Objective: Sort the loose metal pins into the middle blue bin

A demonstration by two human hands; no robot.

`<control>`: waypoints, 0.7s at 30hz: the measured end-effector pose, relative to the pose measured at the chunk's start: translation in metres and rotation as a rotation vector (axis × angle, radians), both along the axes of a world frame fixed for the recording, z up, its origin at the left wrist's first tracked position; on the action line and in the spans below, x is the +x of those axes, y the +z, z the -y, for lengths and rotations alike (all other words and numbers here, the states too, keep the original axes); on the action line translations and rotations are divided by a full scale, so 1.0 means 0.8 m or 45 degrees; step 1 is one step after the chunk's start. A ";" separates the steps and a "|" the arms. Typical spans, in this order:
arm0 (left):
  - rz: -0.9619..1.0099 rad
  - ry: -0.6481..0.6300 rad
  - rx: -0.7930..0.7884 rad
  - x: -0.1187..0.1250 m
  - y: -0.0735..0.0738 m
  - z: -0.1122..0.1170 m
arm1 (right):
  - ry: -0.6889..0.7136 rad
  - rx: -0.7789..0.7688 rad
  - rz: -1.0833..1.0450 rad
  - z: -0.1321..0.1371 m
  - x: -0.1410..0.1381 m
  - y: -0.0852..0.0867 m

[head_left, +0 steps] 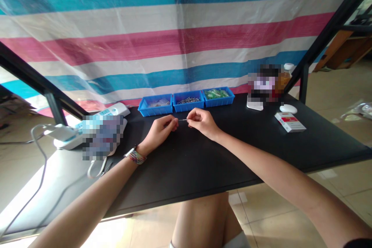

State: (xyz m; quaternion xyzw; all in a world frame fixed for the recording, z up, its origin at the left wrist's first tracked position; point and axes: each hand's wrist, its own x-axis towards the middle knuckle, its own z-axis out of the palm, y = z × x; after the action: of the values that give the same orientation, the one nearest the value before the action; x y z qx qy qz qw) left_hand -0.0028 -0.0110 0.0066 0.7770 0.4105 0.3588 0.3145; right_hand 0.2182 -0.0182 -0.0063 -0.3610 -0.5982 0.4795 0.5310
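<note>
My left hand and my right hand meet just above the black table, in front of the blue bins. Both are closed in a pinch on a thin metal pin that spans the small gap between the fingertips. A woven band sits on my left wrist. Behind the hands stand three small blue bins: the left bin holds pale clear pieces, the middle bin holds several metal pins, the right bin holds green pieces.
A white power strip with a cable lies at the table's left. A red and white box, a white oval object and a bottle sit at the right. A striped tarp hangs behind. Black frame bars slant at both sides.
</note>
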 end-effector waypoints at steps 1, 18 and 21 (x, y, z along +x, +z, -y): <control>-0.006 0.003 0.002 0.000 0.000 0.000 | -0.009 0.009 0.012 0.000 0.000 0.000; -0.086 -0.051 -0.033 -0.007 -0.003 -0.002 | -0.242 0.071 -0.035 -0.007 0.004 -0.004; -0.124 -0.052 -0.030 -0.007 -0.005 -0.003 | -0.322 0.127 -0.021 -0.009 0.005 -0.001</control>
State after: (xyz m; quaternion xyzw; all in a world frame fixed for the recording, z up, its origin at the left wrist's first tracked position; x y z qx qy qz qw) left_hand -0.0086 -0.0086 0.0027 0.7981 0.4136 0.3093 0.3105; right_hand 0.2223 -0.0108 -0.0074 -0.4027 -0.5668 0.3813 0.6093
